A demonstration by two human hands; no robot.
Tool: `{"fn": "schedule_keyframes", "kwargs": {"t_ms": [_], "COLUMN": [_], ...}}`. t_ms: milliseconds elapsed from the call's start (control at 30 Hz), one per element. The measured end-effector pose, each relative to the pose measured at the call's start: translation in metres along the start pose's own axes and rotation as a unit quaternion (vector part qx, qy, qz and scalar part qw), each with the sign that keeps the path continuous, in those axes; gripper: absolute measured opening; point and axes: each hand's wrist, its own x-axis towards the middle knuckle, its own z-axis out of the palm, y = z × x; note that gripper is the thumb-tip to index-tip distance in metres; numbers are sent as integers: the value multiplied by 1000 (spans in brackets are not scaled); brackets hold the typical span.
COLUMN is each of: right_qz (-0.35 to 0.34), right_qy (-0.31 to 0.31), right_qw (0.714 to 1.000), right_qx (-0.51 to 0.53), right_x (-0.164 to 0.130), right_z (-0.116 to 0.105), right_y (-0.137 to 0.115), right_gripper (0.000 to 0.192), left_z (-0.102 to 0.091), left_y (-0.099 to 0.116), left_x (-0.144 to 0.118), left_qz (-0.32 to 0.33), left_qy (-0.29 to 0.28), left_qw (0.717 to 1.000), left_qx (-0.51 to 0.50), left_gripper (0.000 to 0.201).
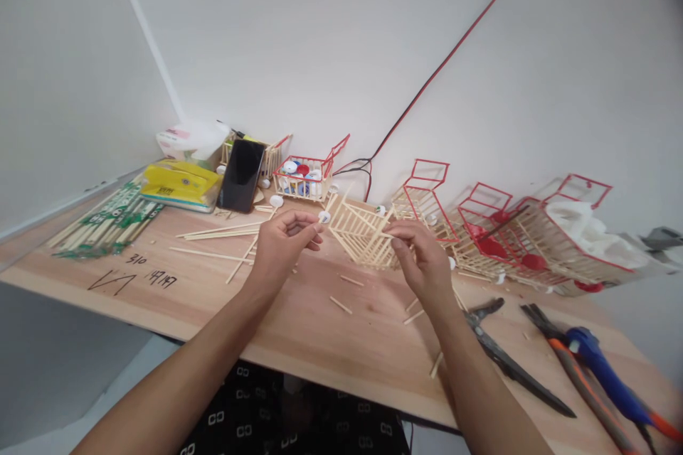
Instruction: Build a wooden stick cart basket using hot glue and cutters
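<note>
My left hand (288, 243) is closed in a pinch, with a small white bottle cap (324, 217) at its thumb and index fingertips. To the right, my right hand (424, 256) is also pinched, beside the upper edge of a stick basket; what its fingertips hold is too small to make out. That basket (363, 231), made of pale thin wooden sticks, lies tilted on the wooden table (314, 341) between and just beyond my hands. Short cut sticks (340, 305) are scattered on the wood in front of it.
A small cart (304, 181) full of bottle caps stands behind, left of centre. Farther left are a phone (242, 176), a yellow packet (180, 185) and bagged sticks (114, 219). More red-handled stick carts (485, 227) line the right. Pliers (512, 362) and a blue-handled tool (608, 370) lie at front right.
</note>
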Motion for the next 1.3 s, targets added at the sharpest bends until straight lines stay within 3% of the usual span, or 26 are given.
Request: {"fn": "schedule_keyframes", "kwargs": {"t_ms": [300,533,667,767,867,1033,1133,1233,1300], "right_qz": [-71,-80,-52,-12,47,209,313,375,382], "right_qy": [-83,-140,-131,-83,-28,-10,-91,-198,-229], "right_qw": [991,981,985,987,981,934,881,835,824], "right_qx": [-76,-104,-101,-134,-186,-291,-342,-351,-350], "right_x": [-7,-8,-4,0,-10,-76,-122,-147,-150], "right_z": [26,25,17,-5,-48,-129,-153,-151,-145], "right_y": [4,7,2,-11,-22,-20,-16,-16,-17], "right_gripper": [17,17,25,29,31,23,21,19,17], "left_z": [-7,-9,-8,-7,-7,-6,-2,4,6], "left_y": [1,4,6,5,5,5,4,3,1], "left_x": [1,-2,-3,-2,-3,-2,-3,-7,-10], "left_qz": [31,-13,-13,-12,-8,3,22,49,64], "left_qy": [-4,-33,-42,-49,-50,-56,-72,-87,-94], "left_qw": [996,990,992,994,995,996,995,994,993], "left_qx": [-78,-135,-121,-102,-85,-73,-68,-47,-24], "left_gripper": [22,28,27,27,28,26,23,21,21]}}
